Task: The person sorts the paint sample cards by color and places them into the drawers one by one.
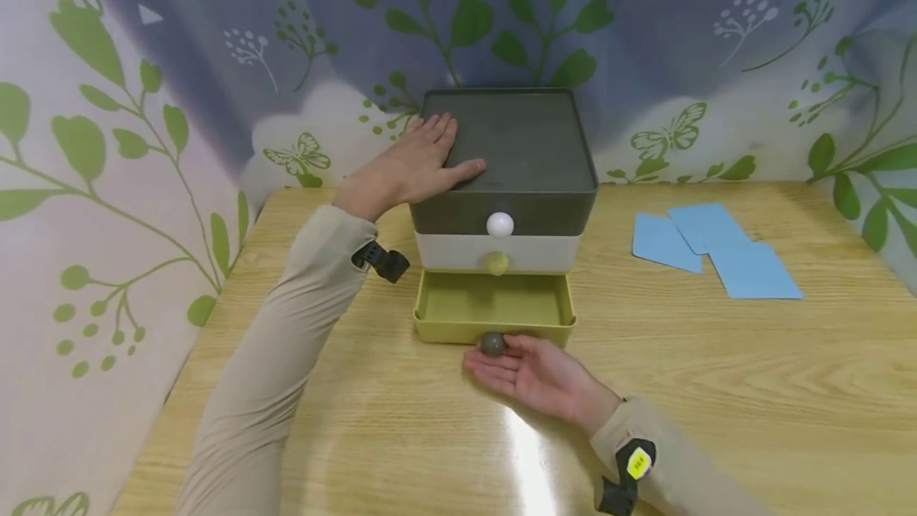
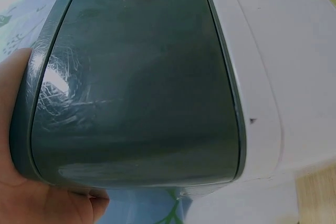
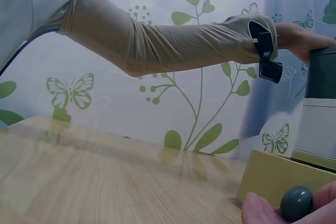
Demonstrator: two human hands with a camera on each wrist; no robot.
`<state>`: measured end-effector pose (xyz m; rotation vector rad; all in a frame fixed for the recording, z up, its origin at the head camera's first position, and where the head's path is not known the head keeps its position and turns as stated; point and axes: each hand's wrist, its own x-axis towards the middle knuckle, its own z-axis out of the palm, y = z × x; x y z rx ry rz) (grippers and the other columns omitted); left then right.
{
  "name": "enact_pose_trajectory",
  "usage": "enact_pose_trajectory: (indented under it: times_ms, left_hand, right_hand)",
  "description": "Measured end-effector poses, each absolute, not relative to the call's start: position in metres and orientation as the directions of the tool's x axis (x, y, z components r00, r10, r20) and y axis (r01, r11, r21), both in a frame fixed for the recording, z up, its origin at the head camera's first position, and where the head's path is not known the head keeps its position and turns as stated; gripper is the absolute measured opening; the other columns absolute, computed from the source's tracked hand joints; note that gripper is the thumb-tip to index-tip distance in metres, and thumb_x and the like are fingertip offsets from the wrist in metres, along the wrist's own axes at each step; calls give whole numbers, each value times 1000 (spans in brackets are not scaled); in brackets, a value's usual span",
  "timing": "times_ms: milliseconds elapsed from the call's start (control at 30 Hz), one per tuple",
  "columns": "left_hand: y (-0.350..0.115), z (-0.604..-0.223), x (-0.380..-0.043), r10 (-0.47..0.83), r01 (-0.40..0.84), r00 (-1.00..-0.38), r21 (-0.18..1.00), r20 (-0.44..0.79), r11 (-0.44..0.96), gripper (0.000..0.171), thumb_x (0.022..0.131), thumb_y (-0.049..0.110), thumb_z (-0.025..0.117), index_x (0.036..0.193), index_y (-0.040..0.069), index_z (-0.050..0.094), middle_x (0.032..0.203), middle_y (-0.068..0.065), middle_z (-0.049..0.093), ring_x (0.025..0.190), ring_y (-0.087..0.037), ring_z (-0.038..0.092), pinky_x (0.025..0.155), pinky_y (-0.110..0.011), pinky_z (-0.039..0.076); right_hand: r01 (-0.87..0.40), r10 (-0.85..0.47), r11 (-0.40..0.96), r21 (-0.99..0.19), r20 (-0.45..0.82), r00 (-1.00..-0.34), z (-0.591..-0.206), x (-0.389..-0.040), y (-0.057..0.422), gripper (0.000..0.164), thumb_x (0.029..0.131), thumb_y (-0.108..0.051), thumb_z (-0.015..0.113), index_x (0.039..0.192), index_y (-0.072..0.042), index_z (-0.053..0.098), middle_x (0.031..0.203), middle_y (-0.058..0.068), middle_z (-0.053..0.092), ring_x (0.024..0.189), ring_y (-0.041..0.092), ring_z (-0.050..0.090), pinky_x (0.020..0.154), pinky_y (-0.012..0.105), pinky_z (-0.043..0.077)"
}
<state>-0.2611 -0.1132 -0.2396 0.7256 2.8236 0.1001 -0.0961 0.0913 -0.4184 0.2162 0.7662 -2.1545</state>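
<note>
A small drawer box (image 1: 512,142) stands on the table, with a dark grey top tier, a white middle tier and a yellow-green bottom drawer (image 1: 430,330). That bottom drawer is pulled out and its visible inside is bare. My left hand (image 1: 423,162) rests flat on the left part of the box's top, thumb spread; the left wrist view shows it along the edge of the dark tier (image 2: 136,87). At the front of the bottom drawer, my right hand (image 1: 537,377), palm up, holds the dark round knob (image 1: 492,343) between thumb and fingers.
Several light blue cards (image 1: 755,271) lie overlapping on the wooden table (image 1: 716,388), right of the box. A patterned curtain (image 1: 666,38) with leaves and butterflies hangs close behind the box and along the left side. The upper tiers carry a white knob (image 1: 500,224) and a yellow-green knob (image 1: 497,263).
</note>
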Motion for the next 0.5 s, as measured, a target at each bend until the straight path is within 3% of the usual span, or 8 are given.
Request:
enact_pose_trajectory:
  times_ms: [200,500]
  left_hand:
    - [-113,-240,-261,483,468,-855,119,-190,876,88,99,63,23,152,-1,-4,160,-17,-8,147,-28,-8,118,-40,-8]
    - [-113,-241,-261,487,471,-853,125,-187,873,88,99,63,24,153,-1,-3,160,-17,-7,147,-28,-8,118,-40,-7]
  right_hand:
    - [757,-668,-466,-458,-379,-641,-421,-83,95,51,107,-17,24,145,17,13,126,29,55,131,39,43,114,42,27]
    - [754,-678,-478,-450,-357,-643,-426,-66,95,51,107,-17,26,143,18,18,124,27,58,123,34,53,113,42,30]
